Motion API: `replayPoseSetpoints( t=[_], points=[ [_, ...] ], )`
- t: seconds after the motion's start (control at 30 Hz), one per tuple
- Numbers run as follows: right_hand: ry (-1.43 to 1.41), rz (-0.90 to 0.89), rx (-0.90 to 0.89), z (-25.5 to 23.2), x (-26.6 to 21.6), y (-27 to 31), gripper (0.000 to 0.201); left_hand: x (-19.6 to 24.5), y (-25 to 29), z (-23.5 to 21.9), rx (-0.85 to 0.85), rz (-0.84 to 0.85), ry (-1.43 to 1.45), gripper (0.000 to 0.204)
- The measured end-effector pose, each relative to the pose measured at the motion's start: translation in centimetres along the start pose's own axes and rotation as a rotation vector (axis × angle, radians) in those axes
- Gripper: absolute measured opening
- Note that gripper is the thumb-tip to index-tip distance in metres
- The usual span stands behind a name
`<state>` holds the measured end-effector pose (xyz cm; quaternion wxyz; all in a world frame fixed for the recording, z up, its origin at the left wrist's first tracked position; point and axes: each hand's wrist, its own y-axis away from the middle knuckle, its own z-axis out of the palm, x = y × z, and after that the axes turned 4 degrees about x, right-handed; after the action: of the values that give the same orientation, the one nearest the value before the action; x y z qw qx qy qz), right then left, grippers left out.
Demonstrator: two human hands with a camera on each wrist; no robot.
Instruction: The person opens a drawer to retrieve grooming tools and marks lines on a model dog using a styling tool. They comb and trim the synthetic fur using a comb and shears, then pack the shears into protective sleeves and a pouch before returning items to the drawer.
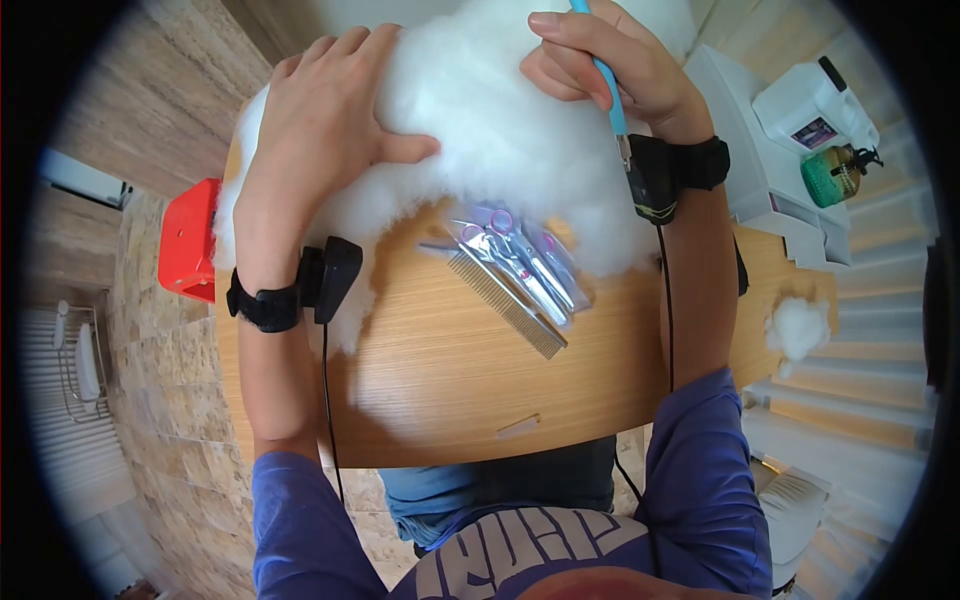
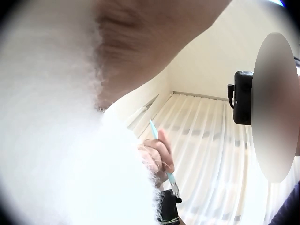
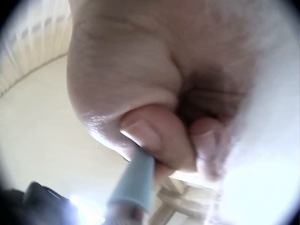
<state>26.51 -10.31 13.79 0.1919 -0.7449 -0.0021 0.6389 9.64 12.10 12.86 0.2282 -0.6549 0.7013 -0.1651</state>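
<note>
A big fluffy white mass, like fur or stuffing, spreads over the far part of the wooden table. My left hand rests on its left side, thumb spread out and fingers reaching over the far edge. On the right, my right hand grips a slim light blue handle with a metal end pointing back toward my wrist. Its other end runs out of the head view, so I cannot tell what tool it is. In the right wrist view, curled fingertips press against the blue handle.
Before the fluff lie a metal comb and scissors in clear plastic. A small clear piece sits near the front edge. To the right are a white tuft, a white jug and a green bottle. A red stool stands left.
</note>
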Motion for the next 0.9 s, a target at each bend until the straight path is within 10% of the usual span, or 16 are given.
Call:
replayPoseSetpoints(
  t=[0.9],
  points=[
    [-0.08, -0.133, 0.11, 0.0, 1.2, -1.4, 0.06, -0.4, 0.2, 0.9, 0.113, 0.051, -0.019, 0.091]
  ],
)
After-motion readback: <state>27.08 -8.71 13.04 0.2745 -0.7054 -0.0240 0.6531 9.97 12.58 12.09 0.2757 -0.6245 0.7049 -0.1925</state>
